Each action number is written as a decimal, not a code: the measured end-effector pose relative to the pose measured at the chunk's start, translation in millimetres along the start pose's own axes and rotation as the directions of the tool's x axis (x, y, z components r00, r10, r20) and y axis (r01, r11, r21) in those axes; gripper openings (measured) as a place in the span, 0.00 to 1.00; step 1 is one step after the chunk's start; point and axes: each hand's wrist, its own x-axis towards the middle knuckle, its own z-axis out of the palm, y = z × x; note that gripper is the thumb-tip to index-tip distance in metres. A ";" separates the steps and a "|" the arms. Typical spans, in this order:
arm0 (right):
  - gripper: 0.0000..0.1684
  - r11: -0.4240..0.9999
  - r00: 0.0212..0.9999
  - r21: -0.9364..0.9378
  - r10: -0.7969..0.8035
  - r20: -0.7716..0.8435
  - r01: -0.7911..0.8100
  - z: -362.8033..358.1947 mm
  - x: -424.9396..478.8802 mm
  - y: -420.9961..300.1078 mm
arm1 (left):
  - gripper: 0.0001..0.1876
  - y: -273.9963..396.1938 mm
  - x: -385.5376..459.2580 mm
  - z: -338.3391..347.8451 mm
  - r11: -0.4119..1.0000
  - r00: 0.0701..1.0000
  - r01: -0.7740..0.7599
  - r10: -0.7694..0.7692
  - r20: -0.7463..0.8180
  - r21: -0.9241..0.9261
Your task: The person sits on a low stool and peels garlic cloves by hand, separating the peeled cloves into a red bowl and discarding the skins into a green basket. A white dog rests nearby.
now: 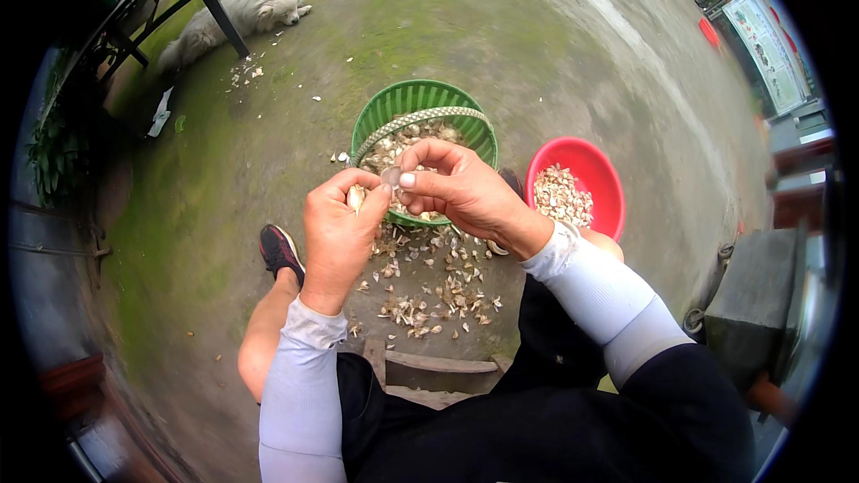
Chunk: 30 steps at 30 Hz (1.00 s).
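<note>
My left hand (340, 231) holds a garlic clove (356, 198) in its curled fingers. Its thumb tip meets a thin greyish piece (391, 176), perhaps garlic skin, which the thumb and finger of my right hand (448, 182) pinch from the other side. Both hands are above the near part of a green woven basket (424, 95) with a pale braided handle (429, 114). Inside the basket lie garlic bulbs (436, 131), partly hidden by my hands. To the right, a red plastic basin (607, 194) contains many separated garlic cloves (562, 196).
Garlic skins and scraps (429, 302) litter the concrete between my feet, before a wooden stool frame (439, 362). A white dog (248, 10) lies beside a dark-legged table (208, 0) at upper left. A grey block-like object (755, 302) stands at far right.
</note>
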 end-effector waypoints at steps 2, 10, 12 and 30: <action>0.10 0.992 1.000 -0.124 -0.001 -0.013 0.000 -2.9 2.7 5.2 | 0.05 0.8 -2.2 -0.7 0.999 1.000 0.002 -0.002 0.002 0.052; 0.09 0.994 0.995 -0.038 -0.101 -0.017 0.100 -20.3 -43.3 0.8 | 0.05 -19.8 -8.9 -14.5 0.978 0.964 0.152 -0.179 0.195 0.145; 0.09 0.959 0.974 0.184 -0.224 0.026 0.216 -35.9 -88.1 -5.5 | 0.07 -21.7 -19.1 -16.8 0.959 0.928 0.227 -0.266 0.262 0.169; 0.27 0.631 0.254 -0.260 -0.103 -0.962 -0.730 -275.3 -428.3 106.9 | 0.23 -44.3 -104.9 2.9 0.836 0.779 0.548 -0.500 0.378 -0.025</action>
